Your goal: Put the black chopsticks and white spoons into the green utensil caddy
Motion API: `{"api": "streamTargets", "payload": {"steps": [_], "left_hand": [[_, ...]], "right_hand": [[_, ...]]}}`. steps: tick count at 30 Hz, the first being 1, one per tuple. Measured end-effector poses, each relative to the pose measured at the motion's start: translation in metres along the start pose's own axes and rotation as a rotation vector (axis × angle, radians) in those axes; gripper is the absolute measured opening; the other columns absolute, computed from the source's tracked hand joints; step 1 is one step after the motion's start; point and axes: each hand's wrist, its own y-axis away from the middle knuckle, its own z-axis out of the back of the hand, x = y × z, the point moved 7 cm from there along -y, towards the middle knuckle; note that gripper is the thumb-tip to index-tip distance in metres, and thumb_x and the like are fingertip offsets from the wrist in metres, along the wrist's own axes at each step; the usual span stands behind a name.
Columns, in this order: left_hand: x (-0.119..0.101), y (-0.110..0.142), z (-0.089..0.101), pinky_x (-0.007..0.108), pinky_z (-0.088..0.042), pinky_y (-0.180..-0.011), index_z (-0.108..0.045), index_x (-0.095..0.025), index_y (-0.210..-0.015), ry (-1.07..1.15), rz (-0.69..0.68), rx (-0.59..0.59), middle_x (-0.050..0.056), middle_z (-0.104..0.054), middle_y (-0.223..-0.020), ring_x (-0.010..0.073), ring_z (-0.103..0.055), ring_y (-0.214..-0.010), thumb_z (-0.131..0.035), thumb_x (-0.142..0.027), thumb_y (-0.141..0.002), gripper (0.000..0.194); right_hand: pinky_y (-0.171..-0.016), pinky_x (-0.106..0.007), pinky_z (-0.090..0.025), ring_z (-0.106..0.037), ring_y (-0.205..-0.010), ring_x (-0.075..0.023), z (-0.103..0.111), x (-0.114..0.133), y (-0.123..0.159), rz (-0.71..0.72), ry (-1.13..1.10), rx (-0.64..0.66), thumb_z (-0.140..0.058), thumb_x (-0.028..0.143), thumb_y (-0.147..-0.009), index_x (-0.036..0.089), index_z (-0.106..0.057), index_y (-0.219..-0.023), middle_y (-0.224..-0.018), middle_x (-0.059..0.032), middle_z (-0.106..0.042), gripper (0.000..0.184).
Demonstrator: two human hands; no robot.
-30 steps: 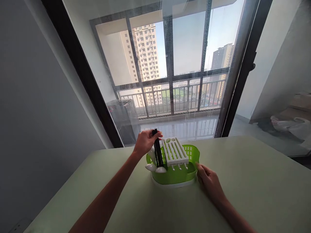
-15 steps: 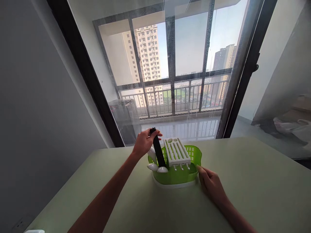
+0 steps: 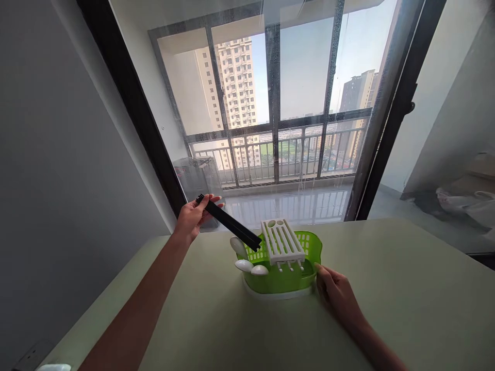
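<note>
While the left hand grips the black chopsticks, lifted out and slanting above the green basket near the table's far edge, white spoons sit inside; the right hand pinches its rim

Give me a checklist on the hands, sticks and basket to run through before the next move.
1. Left hand grips the black sticks: ok, near their upper end.
2. Right hand holds the green basket: ok, at its right edge.
3. Basket upright on the table: ok.
4. Black sticks upright: not ok, they slant down toward the white rack.
5. Sticks' lower end free of basket and rack: cannot tell from this one view.
6. White spoons' handles fully inside: cannot tell, hidden.
</note>
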Motion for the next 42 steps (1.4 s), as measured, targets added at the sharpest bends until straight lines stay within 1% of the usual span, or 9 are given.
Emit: {"api": "streamTargets", "payload": {"steps": [6,10,13,16,18,23,28,32,42], "left_hand": [[0.042,-0.018,0.072,0.030,-0.069,-0.080,-0.069,-0.012,-0.095,0.245,0.224,-0.199,0.008,-0.082,-0.092,0.0192,-0.082,-0.085,-0.053,-0.012,-0.108,0.021],[0.073,-0.018,0.115,0.029,-0.069,-0.072,-0.069,-0.011,-0.116,0.340,0.335,-0.288,0.004,-0.079,-0.094,0.0169,-0.080,-0.082,-0.057,-0.019,-0.109,0.015],[0.088,-0.011,0.140,0.028,-0.070,-0.072,-0.068,-0.011,-0.121,0.345,0.401,-0.297,0.006,-0.080,-0.094,0.0177,-0.081,-0.083,-0.053,-0.015,-0.110,0.019],[0.096,0.000,0.159,0.024,-0.070,-0.074,-0.070,-0.010,-0.112,0.293,0.465,-0.260,0.008,-0.081,-0.091,0.0187,-0.083,-0.085,-0.046,-0.007,-0.109,0.024],[0.100,0.008,0.170,0.024,-0.070,-0.076,-0.071,-0.010,-0.104,0.229,0.512,-0.215,0.009,-0.082,-0.092,0.0201,-0.083,-0.087,-0.050,-0.005,-0.107,0.022],[0.103,0.021,0.188,0.028,-0.069,-0.082,-0.076,-0.012,-0.094,-0.019,0.617,-0.037,0.011,-0.083,-0.102,0.0251,-0.083,-0.094,-0.078,-0.007,-0.091,0.006],[0.096,0.029,0.191,0.031,-0.066,-0.086,-0.079,-0.016,-0.095,-0.273,0.708,0.196,0.012,-0.083,-0.112,0.0313,-0.080,-0.104,-0.099,-0.035,-0.070,0.037],[0.089,0.040,0.193,0.038,-0.063,-0.090,-0.079,-0.018,-0.095,-0.418,0.747,0.358,0.013,-0.082,-0.112,0.0362,-0.078,-0.107,-0.100,-0.050,-0.063,0.050],[0.100,0.075,0.200,0.041,-0.062,-0.087,-0.076,-0.020,-0.085,-0.634,0.852,0.620,0.012,-0.082,-0.103,0.0343,-0.080,-0.095,-0.090,-0.064,-0.069,0.049]], "right_hand": [[-0.055,-0.028,-0.027,-0.031,-0.059,-0.0143,0.001,-0.004,-0.001,-0.011,0.010,0.011,-0.055,0.072,-0.093,0.024,-0.043,-0.063,-0.059,0.0048,-0.034,0.058],[-0.054,-0.028,-0.027,-0.032,-0.057,-0.0142,0.002,-0.007,0.000,-0.021,0.023,0.004,-0.055,0.072,-0.093,0.024,-0.042,-0.062,-0.057,0.0050,-0.035,0.059],[-0.053,-0.029,-0.026,-0.032,-0.056,-0.0140,0.003,-0.007,0.000,-0.022,0.031,-0.001,-0.055,0.072,-0.093,0.024,-0.042,-0.062,-0.056,0.0051,-0.035,0.058],[-0.053,-0.029,-0.028,-0.034,-0.056,-0.0144,0.003,-0.006,0.000,-0.012,0.035,0.006,-0.054,0.072,-0.094,0.024,-0.043,-0.061,-0.055,0.0045,-0.037,0.058],[-0.053,-0.029,-0.029,-0.034,-0.056,-0.0147,0.002,-0.005,-0.001,-0.005,0.036,0.011,-0.053,0.071,-0.095,0.024,-0.044,-0.061,-0.055,0.0041,-0.038,0.058],[-0.053,-0.028,-0.029,-0.033,-0.057,-0.0143,0.003,-0.004,0.001,-0.002,0.036,0.008,-0.053,0.072,-0.095,0.024,-0.044,-0.062,-0.057,0.0045,-0.036,0.058],[-0.053,-0.028,-0.029,-0.033,-0.057,-0.0142,0.004,-0.005,0.001,-0.004,0.044,0.006,-0.054,0.071,-0.095,0.024,-0.045,-0.063,-0.057,0.0047,-0.035,0.057],[-0.052,-0.028,-0.029,-0.034,-0.055,-0.0144,0.005,-0.006,0.000,-0.011,0.050,0.001,-0.052,0.071,-0.095,0.023,-0.047,-0.062,-0.056,0.0044,-0.037,0.058],[-0.054,-0.029,-0.029,-0.035,-0.056,-0.0148,0.007,-0.010,0.002,-0.027,0.045,-0.002,-0.056,0.069,-0.094,0.024,-0.046,-0.063,-0.056,0.0048,-0.037,0.056]]}}
